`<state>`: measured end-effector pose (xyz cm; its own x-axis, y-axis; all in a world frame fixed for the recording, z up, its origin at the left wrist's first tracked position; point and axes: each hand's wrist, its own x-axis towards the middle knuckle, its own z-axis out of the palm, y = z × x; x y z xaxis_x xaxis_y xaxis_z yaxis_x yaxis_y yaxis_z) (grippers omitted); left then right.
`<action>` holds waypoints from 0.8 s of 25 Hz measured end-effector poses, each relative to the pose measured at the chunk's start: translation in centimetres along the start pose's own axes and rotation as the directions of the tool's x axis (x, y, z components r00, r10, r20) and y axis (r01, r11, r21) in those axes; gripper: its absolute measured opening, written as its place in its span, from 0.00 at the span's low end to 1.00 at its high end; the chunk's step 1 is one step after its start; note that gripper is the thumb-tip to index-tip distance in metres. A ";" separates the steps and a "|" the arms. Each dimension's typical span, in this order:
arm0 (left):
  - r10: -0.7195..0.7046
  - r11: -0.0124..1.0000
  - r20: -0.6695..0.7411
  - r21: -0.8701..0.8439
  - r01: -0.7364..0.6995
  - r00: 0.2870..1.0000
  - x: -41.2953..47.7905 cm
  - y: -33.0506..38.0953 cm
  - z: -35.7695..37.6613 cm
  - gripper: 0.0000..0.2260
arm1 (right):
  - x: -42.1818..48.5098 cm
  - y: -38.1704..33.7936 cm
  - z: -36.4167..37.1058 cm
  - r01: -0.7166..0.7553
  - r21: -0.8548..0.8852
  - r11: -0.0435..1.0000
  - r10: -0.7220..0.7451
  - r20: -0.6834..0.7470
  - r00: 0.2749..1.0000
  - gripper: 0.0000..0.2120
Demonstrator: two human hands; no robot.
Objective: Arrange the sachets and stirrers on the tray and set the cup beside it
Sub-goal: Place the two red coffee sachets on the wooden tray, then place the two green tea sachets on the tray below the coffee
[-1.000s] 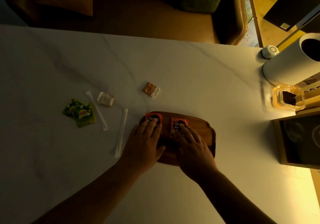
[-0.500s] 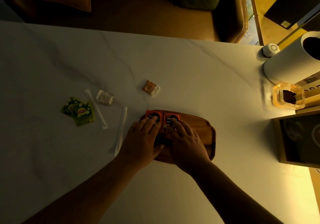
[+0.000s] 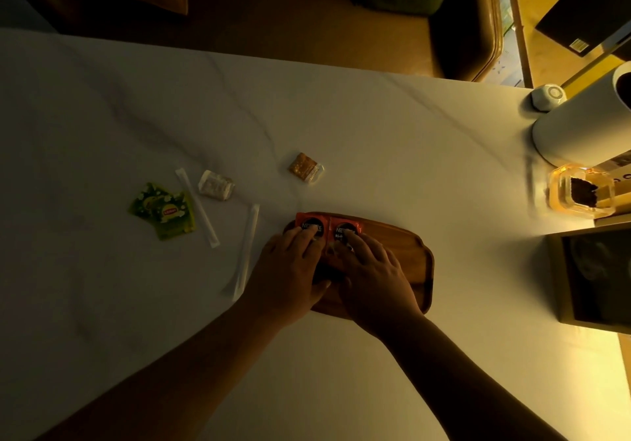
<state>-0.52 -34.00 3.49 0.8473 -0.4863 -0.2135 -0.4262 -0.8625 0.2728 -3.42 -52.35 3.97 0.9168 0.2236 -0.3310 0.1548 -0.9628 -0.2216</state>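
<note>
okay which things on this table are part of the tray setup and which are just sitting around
For the job: tray, orange sachets, green sachets, two stirrers, white packet, brown packet.

Lying about: white cylinder, glass dish, box.

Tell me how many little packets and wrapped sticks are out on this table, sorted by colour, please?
Orange sachets on the wooden tray: 2
Green tea sachets, overlapping: 2
Amber sachet: 1
Pale sachet: 1
White wrapped stirrers: 2
Total: 8
</note>
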 end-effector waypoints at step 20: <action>-0.404 0.914 -0.075 -0.077 0.399 0.912 -8.6 -25.1 -5.0 0.29 | 12.2 -25.2 -1.1 0.232 0.232 0.945 -0.244 0.020 0.970 0.29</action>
<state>4.46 -7.48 3.20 0.9684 -0.0840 -0.2348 -0.0270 -0.9714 0.2361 4.23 -25.50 6.57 0.8438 0.4544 -0.2855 0.2738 -0.8221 -0.4992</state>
